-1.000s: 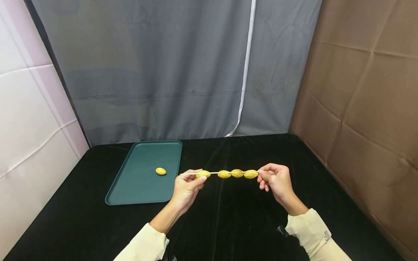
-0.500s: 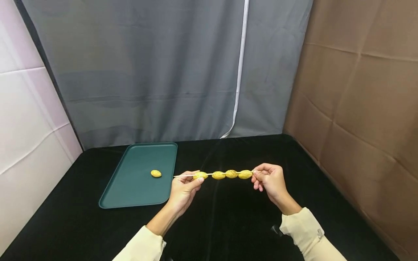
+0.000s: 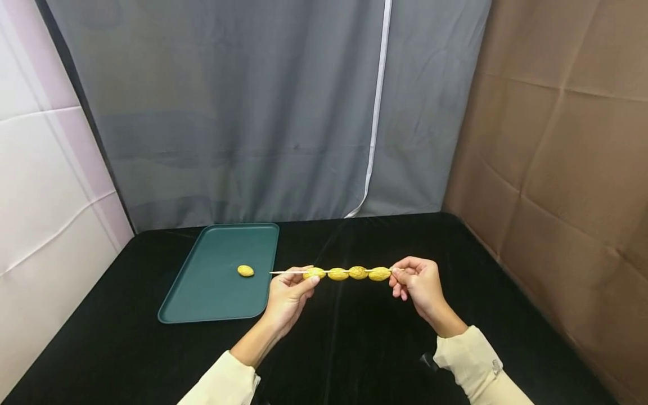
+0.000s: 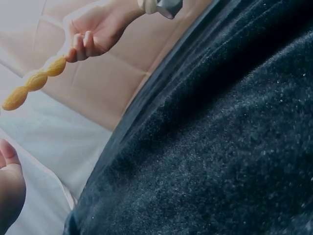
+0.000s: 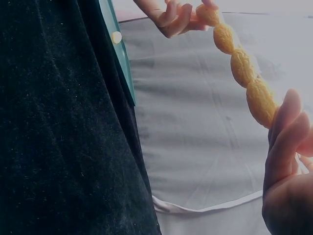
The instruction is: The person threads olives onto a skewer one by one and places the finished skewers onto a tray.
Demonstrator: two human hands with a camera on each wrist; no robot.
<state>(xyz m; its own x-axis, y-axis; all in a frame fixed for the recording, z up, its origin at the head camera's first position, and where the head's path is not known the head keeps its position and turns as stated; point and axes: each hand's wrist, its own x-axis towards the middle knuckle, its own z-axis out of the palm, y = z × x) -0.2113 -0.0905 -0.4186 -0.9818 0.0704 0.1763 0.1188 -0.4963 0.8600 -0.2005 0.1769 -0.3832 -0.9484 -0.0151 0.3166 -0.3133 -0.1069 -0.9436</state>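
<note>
A thin pale skewer (image 3: pixel 288 273) lies level above the table, threaded through several yellow, wrinkled oval fruits (image 3: pixel 358 273). My left hand (image 3: pixel 286 295) pinches the leftmost fruit (image 3: pixel 314 273) between thumb and fingers, and the bare pointed end sticks out past it. At the other end, my right hand (image 3: pixel 417 281) pinches the skewer just beyond the rightmost fruit (image 3: pixel 379 274). From the right wrist camera, the row of fruits (image 5: pixel 242 67) runs between both hands, nearly end to end. One loose fruit (image 3: pixel 245 271) of the same kind lies on the green tray (image 3: pixel 217 304).
The tray sits at the left on a black cloth-covered table (image 3: pixel 385 349), close to my left hand. A grey curtain (image 3: pixel 243 112) hangs behind. A brown cloth wall (image 3: pixel 572 197) closes the right side and a white one (image 3: pixel 45 169) the left.
The leftmost fruit has slid right along the skewer, and its gap to the others has nearly closed. More of the skewer's left end shows. The right hand keeps its hold.
</note>
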